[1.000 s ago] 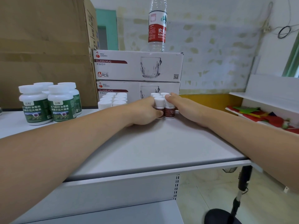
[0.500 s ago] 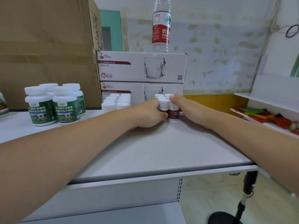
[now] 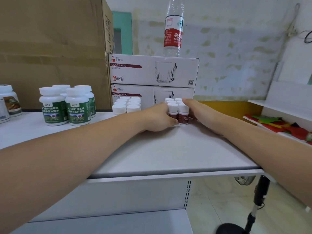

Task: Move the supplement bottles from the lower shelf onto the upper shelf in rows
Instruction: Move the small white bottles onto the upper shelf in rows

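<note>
A cluster of small brown-label supplement bottles (image 3: 183, 115) with white caps stands on the white upper shelf (image 3: 168, 152), in front of the glass mug boxes. My left hand (image 3: 155, 117) lies against the cluster's left side, fingers curled round the front-left bottle and thumb at its base. My right hand (image 3: 199, 112) presses flat along the right side with straight fingers reaching to the back bottles. The lower shelf (image 3: 118, 222) shows only a bare strip at the bottom.
Left of the cluster stand several white-capped small bottles (image 3: 128, 105), green-label bottles (image 3: 76, 108) and other bottles (image 3: 8, 102) at the edge. Behind are two glass mug boxes (image 3: 152, 70) topped by a water bottle (image 3: 173, 31), and a cardboard box (image 3: 50, 48). A black stand (image 3: 258, 191) is lower right.
Both hands stay on either side of the brown-label cluster. Only the view has drifted a little, bringing more bottles into sight at the left edge.
</note>
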Action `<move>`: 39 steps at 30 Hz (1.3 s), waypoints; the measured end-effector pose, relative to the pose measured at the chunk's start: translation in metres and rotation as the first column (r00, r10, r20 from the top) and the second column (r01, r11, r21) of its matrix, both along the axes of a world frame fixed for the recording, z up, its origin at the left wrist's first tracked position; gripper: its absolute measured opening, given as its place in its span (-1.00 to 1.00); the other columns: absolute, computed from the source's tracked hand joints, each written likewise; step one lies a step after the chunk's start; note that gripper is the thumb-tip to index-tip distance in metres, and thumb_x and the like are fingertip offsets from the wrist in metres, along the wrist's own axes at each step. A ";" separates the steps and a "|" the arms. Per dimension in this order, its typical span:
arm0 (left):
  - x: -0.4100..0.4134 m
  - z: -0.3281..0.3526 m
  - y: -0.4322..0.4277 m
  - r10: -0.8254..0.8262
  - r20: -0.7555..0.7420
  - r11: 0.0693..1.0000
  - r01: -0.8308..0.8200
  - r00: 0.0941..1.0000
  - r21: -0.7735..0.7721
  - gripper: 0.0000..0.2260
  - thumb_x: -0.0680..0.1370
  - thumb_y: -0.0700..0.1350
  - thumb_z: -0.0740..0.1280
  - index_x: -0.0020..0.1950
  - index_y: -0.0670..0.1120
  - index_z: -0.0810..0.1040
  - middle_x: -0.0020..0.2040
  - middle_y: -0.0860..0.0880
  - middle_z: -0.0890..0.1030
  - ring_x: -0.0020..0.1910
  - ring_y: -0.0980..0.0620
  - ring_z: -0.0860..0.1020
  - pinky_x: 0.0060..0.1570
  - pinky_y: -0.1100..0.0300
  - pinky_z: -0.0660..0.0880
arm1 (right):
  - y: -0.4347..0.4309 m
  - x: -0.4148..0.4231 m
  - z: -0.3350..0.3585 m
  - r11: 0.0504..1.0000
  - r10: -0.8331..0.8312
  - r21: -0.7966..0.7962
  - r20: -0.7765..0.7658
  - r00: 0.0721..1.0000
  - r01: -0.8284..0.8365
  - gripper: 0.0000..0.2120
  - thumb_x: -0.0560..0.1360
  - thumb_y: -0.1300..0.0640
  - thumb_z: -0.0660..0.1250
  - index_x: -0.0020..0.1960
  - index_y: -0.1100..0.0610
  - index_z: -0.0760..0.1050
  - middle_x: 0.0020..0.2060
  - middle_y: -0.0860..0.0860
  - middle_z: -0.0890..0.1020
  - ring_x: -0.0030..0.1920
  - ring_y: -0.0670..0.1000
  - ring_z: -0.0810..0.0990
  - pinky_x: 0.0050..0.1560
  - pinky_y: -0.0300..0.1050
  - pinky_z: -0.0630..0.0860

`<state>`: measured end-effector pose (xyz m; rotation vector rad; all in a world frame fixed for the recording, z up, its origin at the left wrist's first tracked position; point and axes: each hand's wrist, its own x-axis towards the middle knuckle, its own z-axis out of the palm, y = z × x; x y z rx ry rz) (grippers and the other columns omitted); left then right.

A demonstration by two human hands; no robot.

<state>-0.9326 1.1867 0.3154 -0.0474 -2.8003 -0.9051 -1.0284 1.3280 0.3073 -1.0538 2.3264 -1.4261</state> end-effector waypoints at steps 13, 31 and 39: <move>0.003 0.002 0.003 -0.004 0.000 0.998 0.004 1.000 -0.067 -0.76 0.58 -0.16 0.28 0.25 -0.05 0.47 0.12 0.01 0.57 0.07 0.03 0.48 -0.10 0.28 0.33 | 0.002 0.004 0.000 0.999 -0.018 0.031 -0.043 0.999 0.020 -0.58 0.64 -0.09 -0.02 0.00 -0.06 0.61 0.07 -0.07 0.70 0.17 -0.04 0.62 0.37 0.03 0.37; 0.078 0.089 -0.030 0.151 0.020 0.948 -0.139 0.988 -0.287 -0.25 0.46 0.07 0.45 0.54 -0.07 0.16 0.49 -0.01 0.33 0.42 -0.02 0.34 0.43 -0.02 0.26 | -0.019 0.052 0.075 0.978 -0.200 -0.108 -0.292 0.935 0.176 -0.46 0.65 -0.16 -0.06 0.52 0.11 0.23 0.47 0.04 0.35 0.46 0.03 0.31 0.50 0.09 0.18; 0.093 0.048 -0.094 -0.035 0.001 0.996 0.034 0.999 0.080 -0.33 0.27 -0.07 0.59 0.32 0.17 0.43 0.27 0.21 0.57 0.28 0.16 0.51 0.34 0.11 0.36 | -0.095 0.089 0.047 0.972 0.013 -0.234 0.113 0.993 0.014 -0.47 0.67 -0.09 -0.02 0.58 0.09 0.07 0.56 0.06 0.18 0.53 0.08 0.18 0.52 0.06 0.14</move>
